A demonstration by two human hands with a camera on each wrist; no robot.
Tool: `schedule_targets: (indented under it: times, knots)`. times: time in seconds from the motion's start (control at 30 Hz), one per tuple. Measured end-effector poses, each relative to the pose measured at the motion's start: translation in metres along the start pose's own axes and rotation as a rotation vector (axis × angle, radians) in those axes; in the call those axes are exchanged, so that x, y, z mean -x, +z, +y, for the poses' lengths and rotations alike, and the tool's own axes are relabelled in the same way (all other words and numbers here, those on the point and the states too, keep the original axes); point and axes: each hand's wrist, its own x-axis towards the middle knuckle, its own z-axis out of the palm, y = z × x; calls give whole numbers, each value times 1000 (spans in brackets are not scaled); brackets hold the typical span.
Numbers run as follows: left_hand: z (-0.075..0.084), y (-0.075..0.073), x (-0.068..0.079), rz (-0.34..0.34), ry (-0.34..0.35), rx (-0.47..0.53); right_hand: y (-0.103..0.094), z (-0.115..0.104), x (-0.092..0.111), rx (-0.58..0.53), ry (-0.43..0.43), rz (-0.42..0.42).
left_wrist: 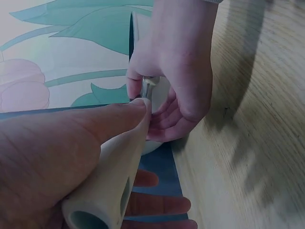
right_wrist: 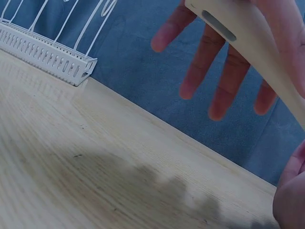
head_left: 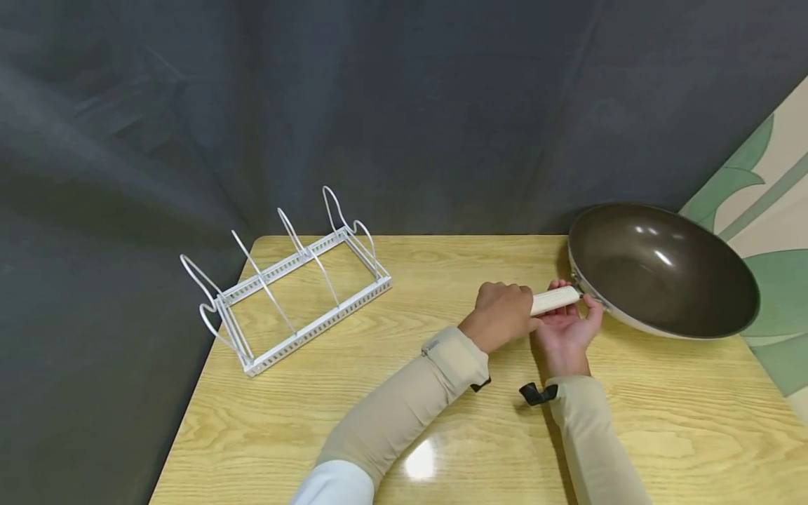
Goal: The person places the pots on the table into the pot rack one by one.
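A large wok (head_left: 656, 280), dark brown inside with a pale outside, lies at the right in the head view, its cream handle (head_left: 554, 300) pointing left. My left hand (head_left: 503, 315) holds the handle, thumb along one side and fingers on the other. Those fingers (right_wrist: 229, 90) stretch out behind the handle in the right wrist view. Close to the wok's rim, my right hand (head_left: 568, 333) pinches the metal neck (left_wrist: 149, 86) where the handle joins. A hollow handle end (left_wrist: 88, 219) shows in the left wrist view.
At the left of the wooden table (head_left: 303, 428) stands a white metal rack (head_left: 318, 326) with upright wire dividers. A dark curtain (head_left: 410, 119) hangs along the back edge. The wok's right side reaches out past the table edge, near a leaf-patterned wall (head_left: 779, 291).
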Motion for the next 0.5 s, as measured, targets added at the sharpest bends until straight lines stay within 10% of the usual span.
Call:
schedule_targets:
  times: [0.5]
  knots:
    - [4,2,-15,-55,-56,135,11,-5,-10,-73,75,-67]
